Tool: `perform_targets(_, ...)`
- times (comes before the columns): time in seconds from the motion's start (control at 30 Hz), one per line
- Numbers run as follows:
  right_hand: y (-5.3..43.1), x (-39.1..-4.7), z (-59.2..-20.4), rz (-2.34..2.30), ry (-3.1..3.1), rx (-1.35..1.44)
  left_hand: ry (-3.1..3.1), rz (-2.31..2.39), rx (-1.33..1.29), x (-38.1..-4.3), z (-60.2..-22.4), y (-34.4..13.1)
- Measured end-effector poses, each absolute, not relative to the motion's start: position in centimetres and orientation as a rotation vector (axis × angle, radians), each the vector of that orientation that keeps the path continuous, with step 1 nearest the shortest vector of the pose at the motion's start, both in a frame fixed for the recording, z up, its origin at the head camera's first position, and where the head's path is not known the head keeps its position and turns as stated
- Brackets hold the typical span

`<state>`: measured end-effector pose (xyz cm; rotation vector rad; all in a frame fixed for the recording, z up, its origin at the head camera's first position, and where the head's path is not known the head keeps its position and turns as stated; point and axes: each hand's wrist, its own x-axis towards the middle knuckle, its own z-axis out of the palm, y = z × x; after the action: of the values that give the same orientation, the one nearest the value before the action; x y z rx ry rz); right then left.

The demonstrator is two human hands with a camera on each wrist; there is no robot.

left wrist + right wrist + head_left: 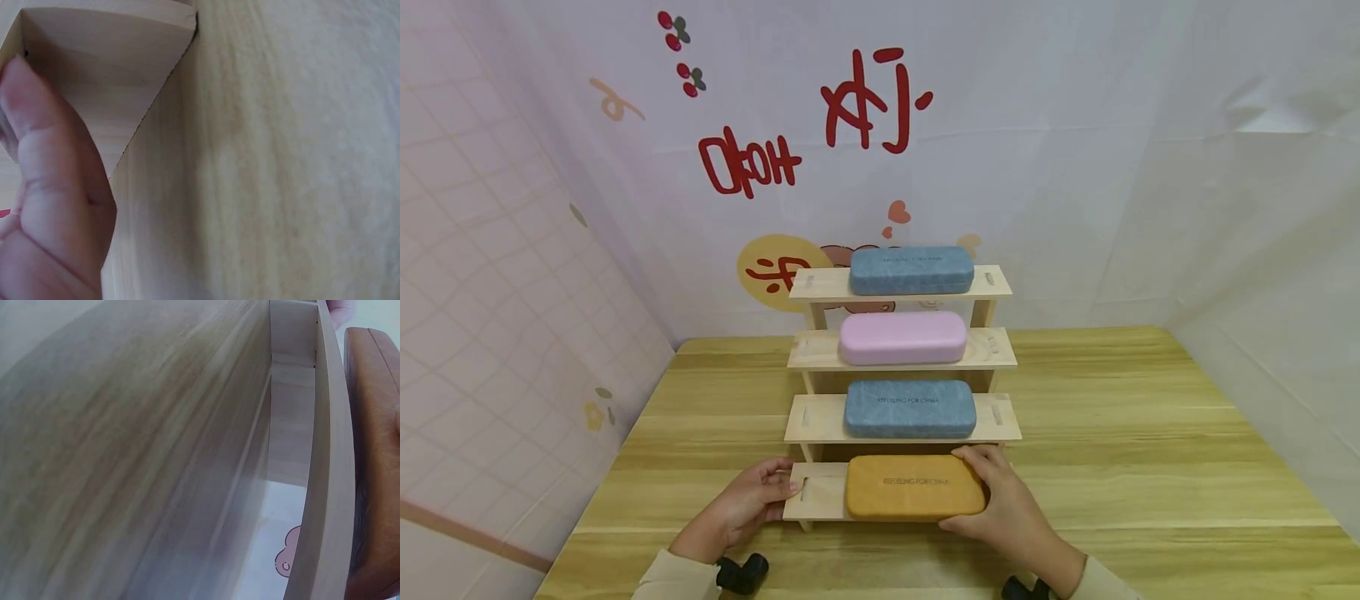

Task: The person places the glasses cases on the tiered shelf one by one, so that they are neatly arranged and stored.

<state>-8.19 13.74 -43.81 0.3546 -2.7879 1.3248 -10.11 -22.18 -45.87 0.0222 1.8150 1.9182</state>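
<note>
A yellow-brown glasses case (916,492) with printed lettering lies on the lowest step of a light wooden stepped rack (820,483). My right hand (1009,510) grips the case's right end, thumb at the near side and fingers at the far side. At the left end of that step, my left hand (752,504) holds the board, its thumb on the edge. In the left wrist view the thumb (44,144) lies beside the rack's wooden side panel (106,69). The right wrist view shows the case (375,456) close against the shelf board (334,456).
On the higher steps sit a blue glasses case (910,410), a pink one (902,338) and another blue one (912,271) at the top. The rack stands on a wood-grain table (1112,433). Behind hangs a white printed sheet (1075,208).
</note>
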Motion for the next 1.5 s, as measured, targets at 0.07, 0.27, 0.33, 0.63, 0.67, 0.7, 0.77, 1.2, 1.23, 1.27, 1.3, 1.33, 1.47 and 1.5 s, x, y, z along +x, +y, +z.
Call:
perform_targets(0.07,13.7,-8.1,-43.8,1.306,-2.792,0.354,1.816,1.916,0.018,-10.1,-45.9,-22.2)
perform_targets(0.27,13.4,-8.0,-43.7,1.266,-2.811,0.360,1.821,1.911,0.004,-10.0,-45.9,-22.1)
perform_targets(0.33,13.4,-8.1,-43.7,1.248,-2.816,0.360,1.820,1.912,-0.002,-10.0,-45.9,-22.1)
perform_targets(0.63,13.3,-8.3,-43.9,1.169,-2.840,0.374,1.814,1.918,0.001,-10.1,-46.0,-22.1)
perform_targets(0.67,13.3,-8.3,-43.9,1.167,-2.842,0.373,1.813,1.919,0.002,-10.2,-46.0,-22.1)
perform_targets(0.7,13.2,-8.4,-43.9,1.165,-2.845,0.373,1.813,1.919,0.003,-10.2,-46.0,-22.1)
perform_targets(0.77,13.2,-8.3,-43.8,1.160,-2.853,0.373,1.814,1.919,0.002,-10.2,-45.9,-22.2)
perform_targets(1.2,13.6,-7.8,-43.7,1.002,-2.898,0.473,1.839,1.910,0.005,-10.0,-45.7,-22.5)
perform_targets(1.23,13.8,-7.7,-43.6,0.992,-2.901,0.482,1.841,1.910,0.004,-10.0,-45.7,-22.4)
perform_targets(1.27,14.0,-7.5,-43.4,0.981,-2.902,0.491,1.845,1.908,0.005,-10.0,-45.7,-22.4)
perform_targets(1.3,14.3,-7.3,-43.2,0.965,-2.898,0.502,1.851,1.904,0.006,-10.0,-45.6,-22.4)
perform_targets(1.33,14.6,-7.1,-43.0,0.944,-2.887,0.514,1.858,1.898,0.006,-10.0,-45.6,-22.3)
perform_targets(1.47,16.2,-6.0,-42.5,0.808,-2.755,0.549,1.965,1.825,0.005,-9.7,-45.3,-22.2)
perform_targets(1.5,16.8,-5.7,-42.4,0.771,-2.707,0.555,2.022,1.794,0.000,-9.6,-45.2,-22.2)
